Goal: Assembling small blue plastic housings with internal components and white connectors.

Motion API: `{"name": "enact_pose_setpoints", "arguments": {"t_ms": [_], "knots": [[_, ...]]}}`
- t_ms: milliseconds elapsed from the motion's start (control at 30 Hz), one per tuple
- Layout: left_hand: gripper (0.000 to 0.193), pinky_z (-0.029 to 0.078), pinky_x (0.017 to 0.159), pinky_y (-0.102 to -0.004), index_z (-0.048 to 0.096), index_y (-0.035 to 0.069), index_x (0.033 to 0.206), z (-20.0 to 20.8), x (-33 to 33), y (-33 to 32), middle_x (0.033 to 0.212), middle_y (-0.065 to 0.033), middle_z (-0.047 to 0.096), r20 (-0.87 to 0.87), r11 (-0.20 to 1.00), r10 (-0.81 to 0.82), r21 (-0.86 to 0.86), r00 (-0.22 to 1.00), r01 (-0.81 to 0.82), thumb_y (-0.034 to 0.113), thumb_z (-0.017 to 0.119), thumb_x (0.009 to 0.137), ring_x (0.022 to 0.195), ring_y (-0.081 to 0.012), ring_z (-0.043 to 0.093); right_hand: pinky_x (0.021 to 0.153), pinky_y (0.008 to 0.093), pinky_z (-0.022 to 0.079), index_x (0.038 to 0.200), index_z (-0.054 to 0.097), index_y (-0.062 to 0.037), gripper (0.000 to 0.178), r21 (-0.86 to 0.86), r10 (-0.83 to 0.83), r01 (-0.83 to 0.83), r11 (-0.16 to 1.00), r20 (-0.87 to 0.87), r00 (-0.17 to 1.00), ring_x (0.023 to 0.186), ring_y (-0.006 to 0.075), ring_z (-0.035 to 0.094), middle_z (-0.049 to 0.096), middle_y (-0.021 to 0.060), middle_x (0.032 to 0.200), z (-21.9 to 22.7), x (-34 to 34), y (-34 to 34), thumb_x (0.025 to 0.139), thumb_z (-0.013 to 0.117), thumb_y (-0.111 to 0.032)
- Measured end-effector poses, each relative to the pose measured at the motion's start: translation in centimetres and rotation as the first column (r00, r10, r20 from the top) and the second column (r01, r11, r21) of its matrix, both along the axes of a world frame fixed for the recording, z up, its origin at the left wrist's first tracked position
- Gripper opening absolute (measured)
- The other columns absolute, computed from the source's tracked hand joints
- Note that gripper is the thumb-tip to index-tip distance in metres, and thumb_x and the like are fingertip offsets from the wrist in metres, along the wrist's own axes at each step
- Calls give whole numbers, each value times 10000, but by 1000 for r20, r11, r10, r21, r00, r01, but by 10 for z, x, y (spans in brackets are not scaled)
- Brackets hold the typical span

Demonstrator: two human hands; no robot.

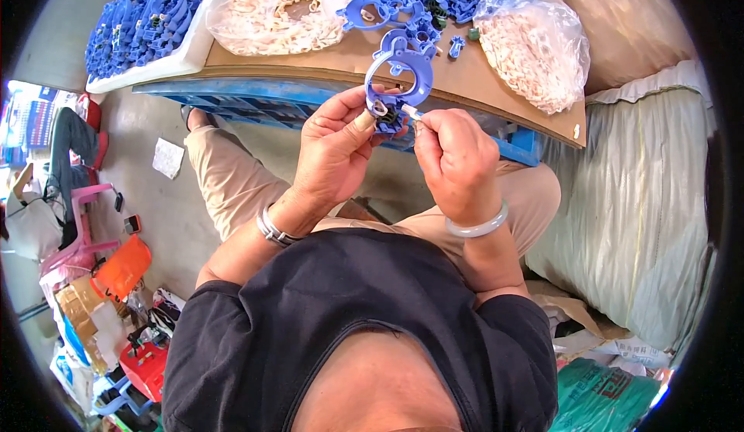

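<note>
Before my chest, near the table's front edge, my left hand (335,151) is closed around the lower end of a blue plastic ring-shaped part (422,79). A dark green or black insert (387,120) shows in that end, and a pale loop-like piece sits beside my thumb. Thumb and fingers of my right hand (459,161) pinch a small white plastic piece (411,111) against the right side of the blue part. My fingertips hide where the two meet. Just beyond, on the cardboard, lies a similar blue frame (380,12) among other blue pieces.
Plastic bags of cream-coloured small pieces lie on the cardboard-topped table, one bag (271,33) left and one bag (531,56) right. Blue parts (147,25) fill a white tray at far left. A blue crate (240,105) shows under the tabletop. Large sacks (628,207) stand at right.
</note>
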State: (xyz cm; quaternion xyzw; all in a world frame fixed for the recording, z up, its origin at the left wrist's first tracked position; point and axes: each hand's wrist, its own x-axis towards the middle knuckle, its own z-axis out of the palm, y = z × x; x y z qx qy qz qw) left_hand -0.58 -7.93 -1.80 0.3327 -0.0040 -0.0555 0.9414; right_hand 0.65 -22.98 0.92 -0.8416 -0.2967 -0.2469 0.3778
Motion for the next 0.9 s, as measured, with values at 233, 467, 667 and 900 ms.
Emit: {"name": "enact_pose_setpoints", "arguments": {"t_ms": [233,467,667,900], "knots": [[313,445,816,-270,495,-26,1115,-14,-2,-4,1049,-106,569,83,966,51,249,995,-71,-1,547,807,935,-138,549,522,364,449,806,501,-5,170,-220,-65,45,974,-83,994,612,291,549,533,138,715,-4,-4,-1,670,594,38],[319,420,821,-239,500,-28,1112,-16,-5,-1,1088,-112,566,84,948,12,317,996,-38,1,556,800,941,-122,541,431,292,426,713,431,-46,109,-393,-4,18,919,36,999,539,216,524,450,101,658,-12,-2,3,693,538,-36],[301,446,791,-256,493,-14,1115,-17,-4,6,1084,-110,564,36,985,-12,170,999,6,25,537,819,947,-139,543,443,291,432,799,500,3,124,-234,-8,43,971,145,989,547,224,525,490,112,694,-26,0,10,687,553,-5],[297,469,831,-361,481,-18,1116,-7,-5,8,1114,-161,534,17,999,-47,7,999,47,40,526,829,991,-205,539,537,314,460,844,549,22,156,166,93,-105,980,81,992,624,285,572,575,149,728,-20,6,10,697,580,66]]}}
